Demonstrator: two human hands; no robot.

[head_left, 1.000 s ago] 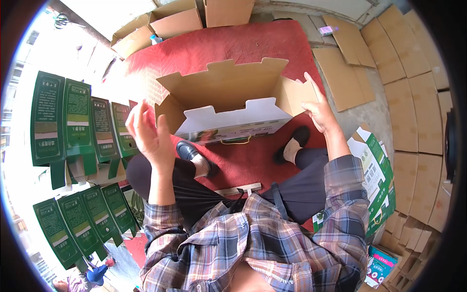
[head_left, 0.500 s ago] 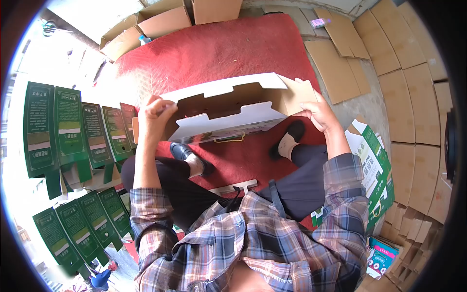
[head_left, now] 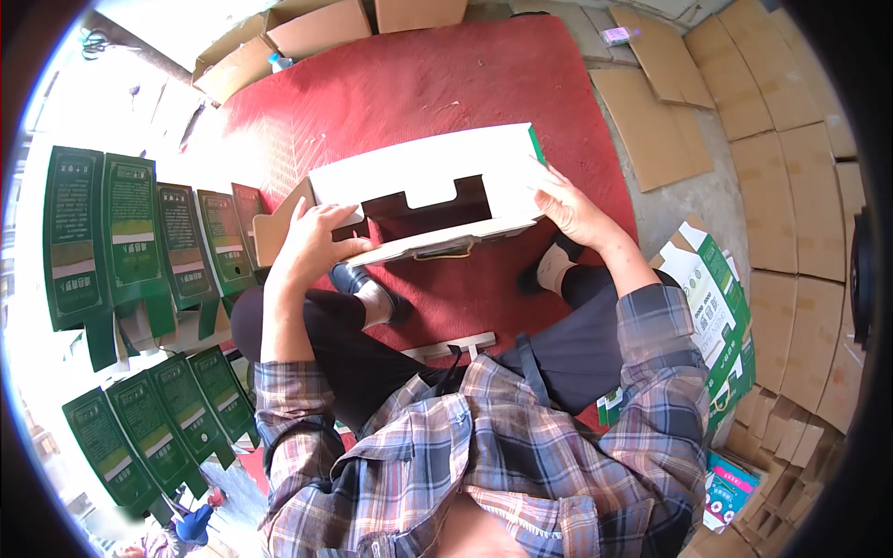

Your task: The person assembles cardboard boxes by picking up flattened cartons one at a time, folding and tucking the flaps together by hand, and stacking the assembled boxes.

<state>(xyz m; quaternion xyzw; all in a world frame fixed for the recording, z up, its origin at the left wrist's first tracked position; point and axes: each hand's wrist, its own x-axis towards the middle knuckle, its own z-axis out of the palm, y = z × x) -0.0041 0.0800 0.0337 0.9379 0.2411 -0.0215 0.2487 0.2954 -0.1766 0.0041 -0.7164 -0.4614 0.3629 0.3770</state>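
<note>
A cardboard carton (head_left: pixel 419 166) with white panels and a green edge is held over the red mat between my knees. Cut-out tabs frame the dark opening along its middle, and a yellowish handle (head_left: pixel 448 252) shows on the near side. At its left end my left hand (head_left: pixel 314 240) grips the edge, thumb toward the opening. A brown flap (head_left: pixel 281 223) sticks out beside that hand. My right hand (head_left: pixel 579 219) is closed on the carton's right end, with the fingertips partly lost against the bright white panel.
Green printed cartons (head_left: pixel 128 232) stand in rows on the left. Another green-and-white carton (head_left: pixel 712 312) leans by my right knee. Flat cardboard sheets (head_left: pixel 646 130) lie at the back right, beside stacked brown boxes (head_left: pixel 781 205). Open brown boxes (head_left: pixel 321 28) line the far edge of the red mat (head_left: pixel 409 98).
The brown flap that stuck out at the carton's right end no longer shows there. The carton has tilted, showing more of its white far panel. My left hand has shifted slightly right and down.
</note>
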